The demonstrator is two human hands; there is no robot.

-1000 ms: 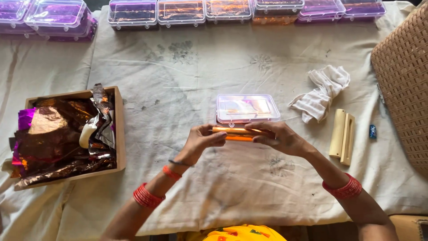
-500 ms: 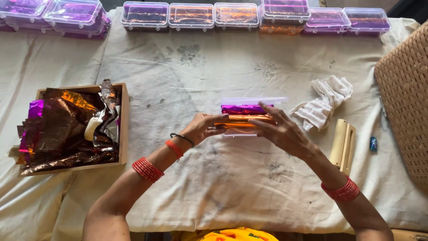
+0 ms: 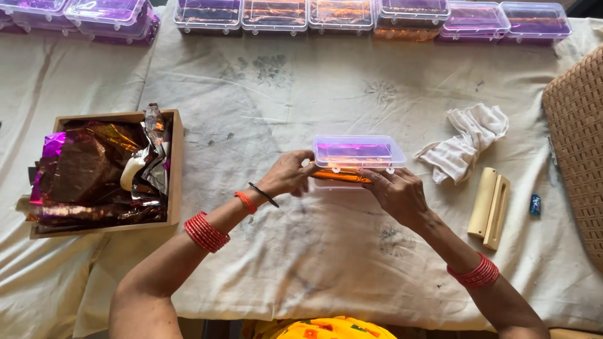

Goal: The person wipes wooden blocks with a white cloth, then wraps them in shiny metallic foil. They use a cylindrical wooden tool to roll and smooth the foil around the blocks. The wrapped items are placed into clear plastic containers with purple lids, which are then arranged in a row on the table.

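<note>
A clear plastic box point(image 3: 358, 154) with shiny purple and orange foil inside is lifted slightly over the cloth-covered table point(image 3: 264, 107). My left hand point(image 3: 287, 174) grips its left end, fingers on the front edge. My right hand point(image 3: 397, 193) holds its front right side, fingertips at the seam between lid and base. The lid sits on top and an orange foil strip shows at the front gap.
A wooden tray point(image 3: 174, 164) of crumpled foil sheets sits at the left. A row of clear foil-filled boxes point(image 3: 314, 14) lines the far edge. A white rag point(image 3: 468, 141), a cream wooden block point(image 3: 490, 204), a small blue object point(image 3: 534, 204) and a wicker basket point(image 3: 578, 150) lie right.
The box has been raised and tilted toward me, with the lid brought down over it. Both hands stay on its front edge.
</note>
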